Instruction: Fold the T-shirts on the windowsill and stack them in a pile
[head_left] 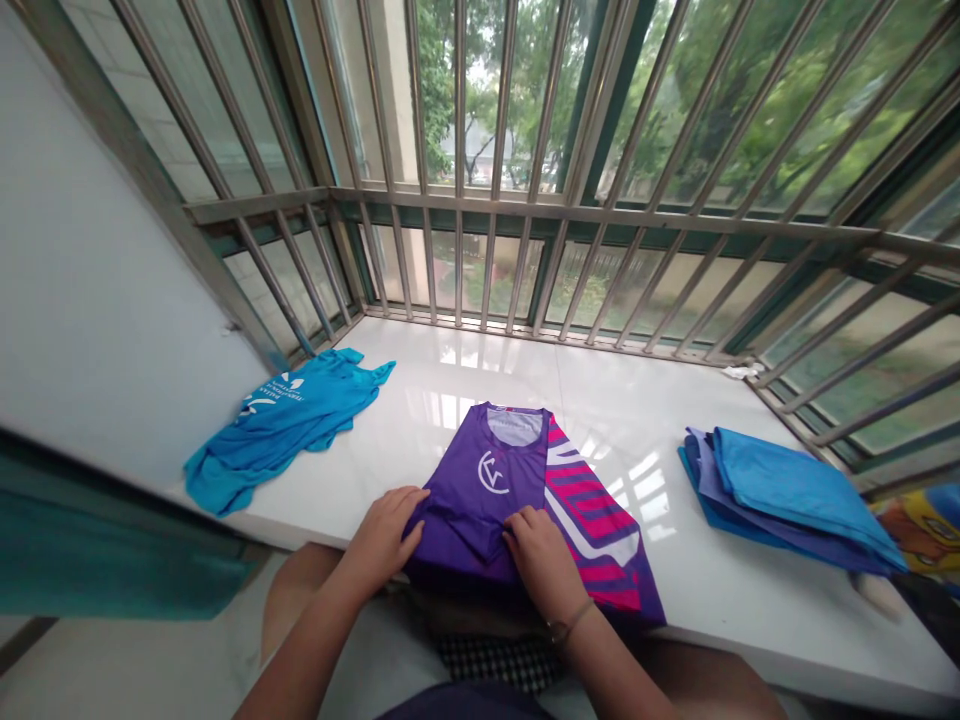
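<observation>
A purple sleeveless shirt point(487, 480) with pink and white stripes on its right side lies flat on the white sill point(660, 410), neck away from me. My left hand point(382, 535) grips the shirt's left lower edge, fingers curled on the fabric. My right hand point(541, 555) presses and pinches the cloth near the shirt's lower middle, where a fold rises. The shirt's bottom edge hangs over the sill's front edge.
A crumpled turquoise shirt point(281, 420) lies at the sill's left end. A stack of folded blue clothes point(787, 495) rests at the right. Metal window bars point(487, 200) fence the back and right sides. A white wall stands at the left.
</observation>
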